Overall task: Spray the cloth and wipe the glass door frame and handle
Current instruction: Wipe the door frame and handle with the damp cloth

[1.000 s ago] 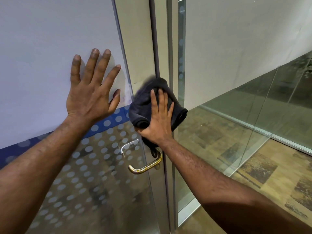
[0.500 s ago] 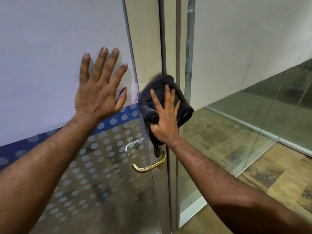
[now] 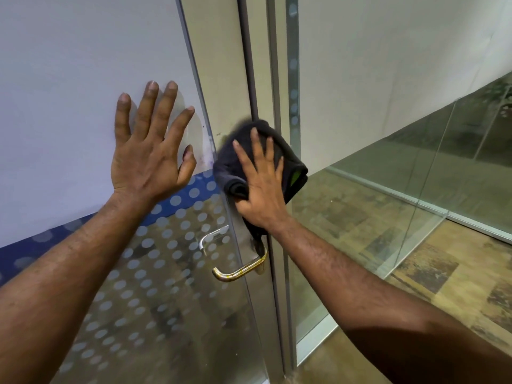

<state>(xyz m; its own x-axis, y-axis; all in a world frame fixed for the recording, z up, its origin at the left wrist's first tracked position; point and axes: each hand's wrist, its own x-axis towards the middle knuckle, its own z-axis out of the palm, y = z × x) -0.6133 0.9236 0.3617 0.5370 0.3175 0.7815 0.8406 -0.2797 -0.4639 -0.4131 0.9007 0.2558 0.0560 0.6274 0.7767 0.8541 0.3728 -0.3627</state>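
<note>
My right hand (image 3: 261, 187) presses a bunched dark cloth (image 3: 241, 151) flat against the metal door frame (image 3: 230, 79), just above the brass lever handle (image 3: 238, 270). A tail of the cloth hangs down onto the handle's base. My left hand (image 3: 149, 151) lies flat with spread fingers on the frosted glass door panel (image 3: 69, 92), left of the frame, holding nothing. No spray bottle is in view.
The lower door glass carries a blue band and a dot pattern (image 3: 155, 286). A second silver handle (image 3: 210, 239) shows through the glass. To the right run a narrow glass side panel (image 3: 293, 79), a white wall (image 3: 388, 65), a glass partition (image 3: 443, 162) and patterned floor (image 3: 415, 273).
My right hand and the cloth have shifted slightly up the frame, away from the handle. My left hand has stayed flat on the glass. The camera view has drifted.
</note>
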